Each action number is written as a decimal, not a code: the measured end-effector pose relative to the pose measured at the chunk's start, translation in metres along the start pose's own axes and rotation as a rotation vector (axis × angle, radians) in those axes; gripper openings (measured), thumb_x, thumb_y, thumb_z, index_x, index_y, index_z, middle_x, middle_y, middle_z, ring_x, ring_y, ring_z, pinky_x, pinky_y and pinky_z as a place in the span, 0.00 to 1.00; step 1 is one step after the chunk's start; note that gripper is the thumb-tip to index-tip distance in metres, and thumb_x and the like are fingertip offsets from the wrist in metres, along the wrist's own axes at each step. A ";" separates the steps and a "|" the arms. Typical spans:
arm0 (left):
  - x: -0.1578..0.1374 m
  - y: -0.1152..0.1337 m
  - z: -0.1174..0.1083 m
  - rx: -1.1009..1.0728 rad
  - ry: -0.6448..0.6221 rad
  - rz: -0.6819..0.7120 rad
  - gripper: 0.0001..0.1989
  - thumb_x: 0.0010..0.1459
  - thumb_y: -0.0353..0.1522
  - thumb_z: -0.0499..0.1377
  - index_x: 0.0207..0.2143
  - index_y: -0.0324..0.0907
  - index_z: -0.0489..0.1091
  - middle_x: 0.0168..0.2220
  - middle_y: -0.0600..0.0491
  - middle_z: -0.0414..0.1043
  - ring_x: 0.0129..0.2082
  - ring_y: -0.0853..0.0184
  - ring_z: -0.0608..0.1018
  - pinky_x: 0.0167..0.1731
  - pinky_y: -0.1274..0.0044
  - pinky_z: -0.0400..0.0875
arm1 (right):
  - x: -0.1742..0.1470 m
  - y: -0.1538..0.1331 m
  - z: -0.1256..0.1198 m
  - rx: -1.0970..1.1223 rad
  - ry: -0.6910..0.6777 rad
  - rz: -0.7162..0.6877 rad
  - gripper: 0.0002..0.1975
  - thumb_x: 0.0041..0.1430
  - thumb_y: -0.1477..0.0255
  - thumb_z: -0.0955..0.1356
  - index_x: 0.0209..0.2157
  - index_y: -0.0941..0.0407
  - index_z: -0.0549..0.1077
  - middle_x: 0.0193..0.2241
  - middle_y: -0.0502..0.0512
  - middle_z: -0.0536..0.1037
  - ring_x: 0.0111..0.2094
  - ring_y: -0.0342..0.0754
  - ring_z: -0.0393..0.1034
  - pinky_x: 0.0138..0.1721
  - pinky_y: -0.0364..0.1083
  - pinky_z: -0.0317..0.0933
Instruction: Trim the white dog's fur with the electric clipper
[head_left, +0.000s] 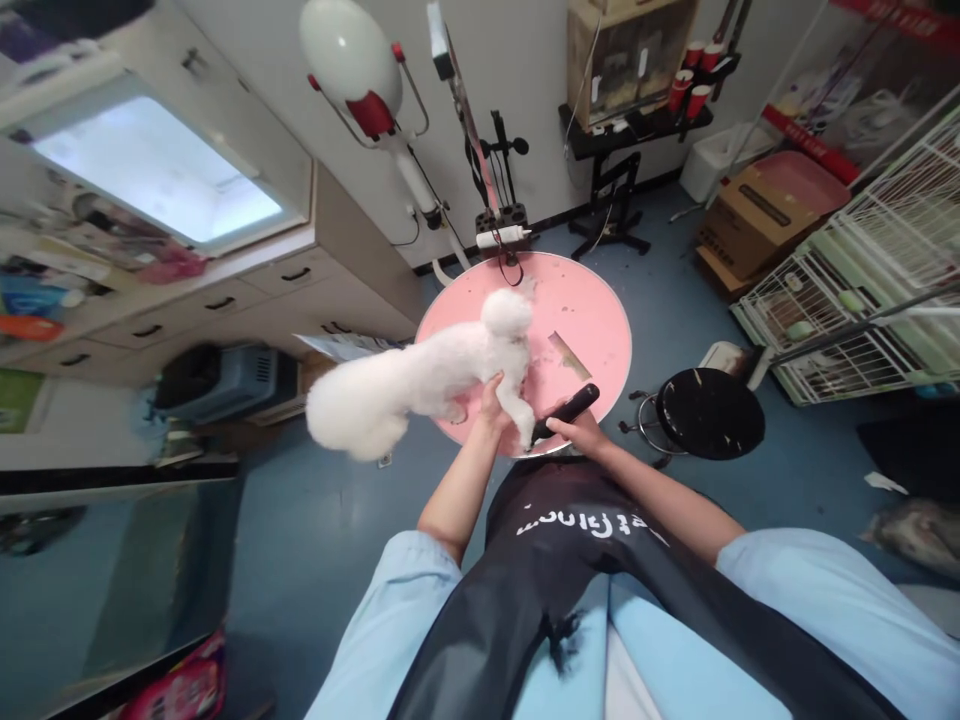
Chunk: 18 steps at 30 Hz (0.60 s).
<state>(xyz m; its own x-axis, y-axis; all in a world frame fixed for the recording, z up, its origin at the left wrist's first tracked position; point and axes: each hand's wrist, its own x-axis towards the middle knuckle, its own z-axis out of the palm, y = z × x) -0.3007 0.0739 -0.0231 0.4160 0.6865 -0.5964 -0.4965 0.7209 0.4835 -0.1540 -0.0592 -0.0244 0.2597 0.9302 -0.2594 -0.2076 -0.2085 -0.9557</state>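
A fluffy white dog [442, 365] stands on a round pink grooming table [592, 310], its body stretching past the table's left edge. My left hand [492, 402] is closed round one of its legs, the near one on the right; part of the fingers is hidden by fur. In my right hand [581, 432] is a black hair clipper [574, 405], its front end at the paw of that same leg. Whether the blade touches the fur I cannot tell. A flat, comb-like strip [570, 356] and bits of hair lie on the pink top.
A white bottle [501, 237] sits by a holder at the table's back edge. A stand dryer [352, 60] rises behind. Right of the table are a black round stool [711, 413] and wire cages [832, 320]. Drawers [225, 300] line the left; an animal [919, 535] lies at far right.
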 end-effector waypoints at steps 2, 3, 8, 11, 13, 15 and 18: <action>-0.002 -0.002 0.003 -0.031 -0.005 -0.020 0.08 0.62 0.34 0.60 0.34 0.38 0.75 0.22 0.52 0.74 0.19 0.67 0.74 0.25 0.76 0.69 | 0.001 -0.006 -0.003 -0.013 0.120 -0.021 0.19 0.46 0.53 0.76 0.30 0.55 0.76 0.27 0.54 0.79 0.23 0.46 0.68 0.22 0.44 0.61; -0.002 -0.003 0.004 -0.038 -0.007 -0.028 0.08 0.62 0.34 0.60 0.34 0.38 0.75 0.22 0.51 0.74 0.19 0.67 0.74 0.25 0.76 0.69 | 0.003 -0.009 -0.004 -0.021 0.170 -0.038 0.19 0.47 0.53 0.75 0.30 0.54 0.76 0.26 0.54 0.78 0.23 0.46 0.67 0.22 0.45 0.61; -0.005 -0.010 0.005 -0.029 0.004 -0.064 0.07 0.60 0.34 0.63 0.33 0.38 0.75 0.24 0.50 0.76 0.21 0.65 0.76 0.28 0.75 0.71 | -0.008 -0.018 -0.003 -0.205 0.010 -0.093 0.16 0.48 0.58 0.76 0.33 0.54 0.78 0.31 0.55 0.82 0.33 0.53 0.77 0.34 0.49 0.72; -0.006 -0.010 0.003 -0.048 0.002 -0.073 0.07 0.61 0.32 0.61 0.35 0.37 0.76 0.25 0.50 0.77 0.23 0.65 0.76 0.32 0.74 0.72 | -0.018 -0.021 -0.007 -0.362 -0.120 -0.083 0.14 0.43 0.64 0.79 0.32 0.54 0.79 0.31 0.55 0.83 0.36 0.56 0.78 0.39 0.51 0.73; -0.006 -0.009 0.003 -0.072 -0.007 -0.069 0.09 0.63 0.31 0.59 0.35 0.35 0.76 0.24 0.49 0.76 0.22 0.65 0.75 0.35 0.73 0.73 | -0.015 -0.031 -0.008 -0.396 -0.080 -0.120 0.13 0.45 0.64 0.78 0.32 0.54 0.79 0.31 0.56 0.83 0.37 0.56 0.78 0.39 0.52 0.73; -0.004 -0.006 0.004 -0.098 -0.017 -0.054 0.09 0.63 0.31 0.59 0.35 0.34 0.77 0.25 0.49 0.77 0.23 0.64 0.76 0.37 0.72 0.73 | -0.004 -0.045 -0.004 -0.372 -0.020 -0.172 0.12 0.52 0.62 0.75 0.34 0.54 0.78 0.32 0.57 0.82 0.36 0.56 0.78 0.38 0.52 0.73; 0.000 -0.002 0.004 -0.111 -0.044 -0.051 0.08 0.61 0.31 0.60 0.36 0.35 0.77 0.26 0.48 0.78 0.25 0.61 0.78 0.39 0.70 0.73 | 0.013 -0.062 0.014 -0.393 -0.064 -0.195 0.14 0.53 0.64 0.74 0.41 0.55 0.77 0.33 0.56 0.82 0.34 0.53 0.77 0.38 0.51 0.72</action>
<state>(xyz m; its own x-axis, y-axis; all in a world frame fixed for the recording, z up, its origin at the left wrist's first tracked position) -0.2965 0.0728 -0.0213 0.4748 0.6549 -0.5880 -0.5541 0.7415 0.3784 -0.1508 -0.0303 0.0329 0.1969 0.9778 -0.0717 0.2166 -0.1147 -0.9695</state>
